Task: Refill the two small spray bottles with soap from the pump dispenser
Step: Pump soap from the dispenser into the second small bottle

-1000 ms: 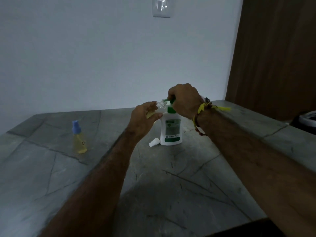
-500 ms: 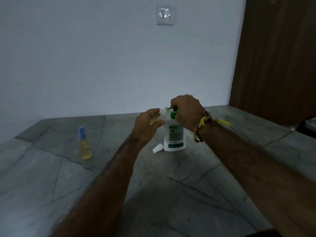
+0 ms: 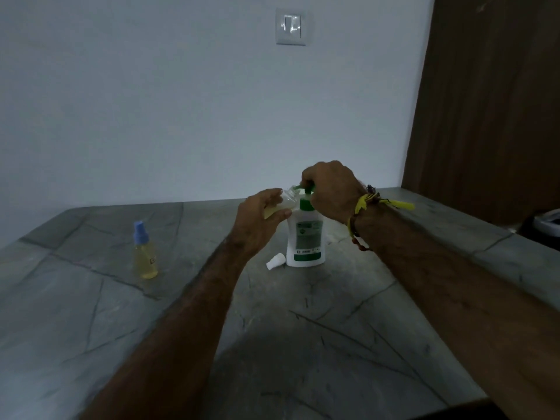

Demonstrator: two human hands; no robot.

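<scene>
bottle (image 3: 283, 204) in left hand (image 3: 257, 222), tilted, neck toward pump nozzle (image 3: 300, 187)

The white pump dispenser (image 3: 305, 237) with green pump head stands upright under the right hand's fingers (image 3: 306, 179). An uncapped small bottle (image 3: 286, 202), tilted, mouth at the nozzle, sits within the left fingers (image 3: 277, 214). A blue-capped bottle (image 3: 145, 252) of yellow liquid stands well left of them.

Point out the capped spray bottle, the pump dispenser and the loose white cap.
capped spray bottle (image 3: 145, 259): head view, on its yellow body.
pump dispenser (image 3: 305, 241): head view, on its label.
loose white cap (image 3: 275, 261): head view, on its side.
</scene>
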